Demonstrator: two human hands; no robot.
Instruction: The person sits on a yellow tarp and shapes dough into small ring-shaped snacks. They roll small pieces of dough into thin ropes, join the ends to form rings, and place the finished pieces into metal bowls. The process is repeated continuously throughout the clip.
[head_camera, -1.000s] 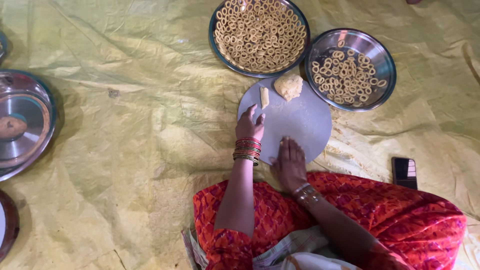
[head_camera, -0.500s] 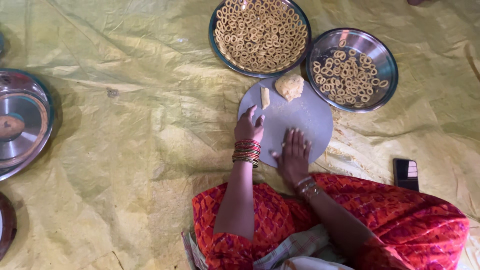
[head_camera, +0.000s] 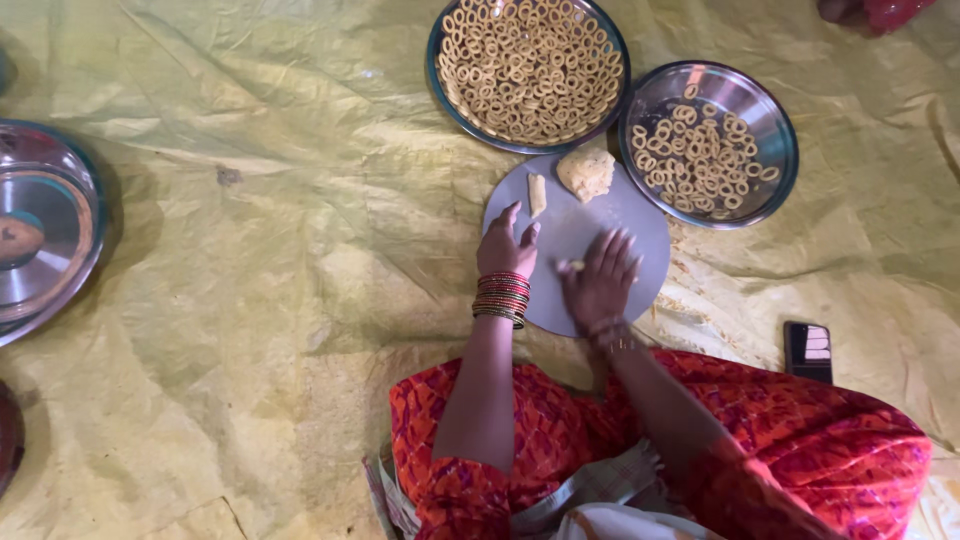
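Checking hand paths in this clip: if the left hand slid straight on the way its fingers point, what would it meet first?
Probably the small dough strip just ahead of the left hand on the round board.

left hand (head_camera: 505, 245) flat, right hand (head_camera: 600, 280) palm down, fingers (head_camera: 622, 245) spread

Bare forearms, no sleeves past the elbow. Left hand (head_camera: 505, 245): thick stack of bangles (head_camera: 502, 297) at the wrist, mostly red with gold-coloured bands between. Right hand (head_camera: 600, 280): thinner metal bracelets (head_camera: 615, 335) at the wrist, blurred, detail unclear. Short sleeve on the left upper arm, red-orange with a darker pink print. Same printed red-orange garment (head_camera: 800, 440) over lap and knees. Pale striped cloth (head_camera: 590, 490) at the waist.
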